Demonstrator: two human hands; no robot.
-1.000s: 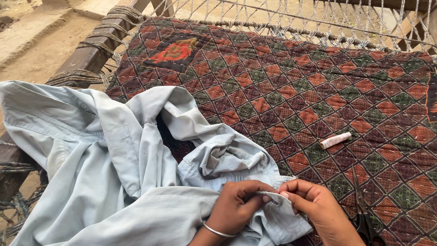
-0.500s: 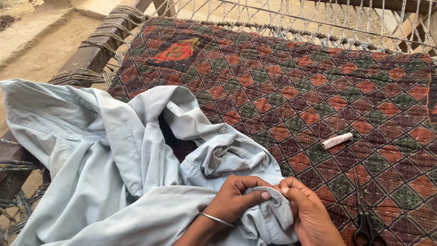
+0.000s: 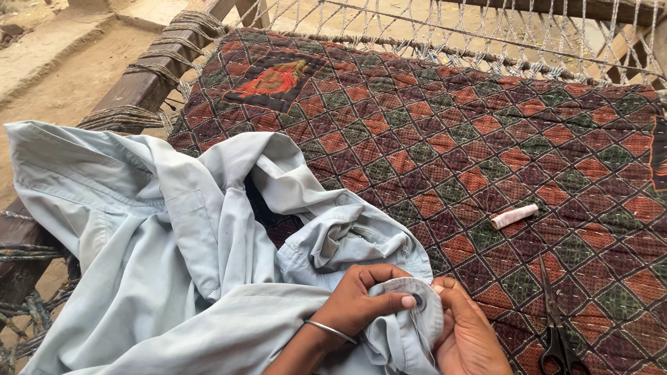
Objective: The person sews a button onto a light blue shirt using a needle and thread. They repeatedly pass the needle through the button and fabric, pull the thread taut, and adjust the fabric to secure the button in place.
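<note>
The quilted patchwork cover (image 3: 445, 139), dark red with green and orange diamonds, spreads over a rope-strung wooden cot frame (image 3: 139, 87) and serves as the reference surface. The pale blue shirt (image 3: 160, 257) lies crumpled over the cover's near left part and hangs past its left edge onto the frame.

Step in hand, as judged: sewing on or near a small dark button (image 3: 417, 301) at a folded band of the shirt, at the cover's near edge. The left hand (image 3: 361, 302), with a thin metal bangle (image 3: 332, 330) at the wrist, is closed around the fold, thumb pressed flat just beside the button. The right hand (image 3: 469, 333) touches the same fold from the right, fingers curled and pinched at the cloth; whether it holds a needle cannot be told. Fine thread appears to hang down from the button.

Next move, as judged: calls for a steady pinch by the left hand while the right works at the button with small, precise motion.

Shirt condition: light, soft woven cloth, heavily creased, a chest pocket visible.

A small spool of pale thread (image 3: 514, 216) lies on the cover, well right of the shirt. Black-handled scissors (image 3: 554, 326) lie shut on the cover, near the right hand
</note>
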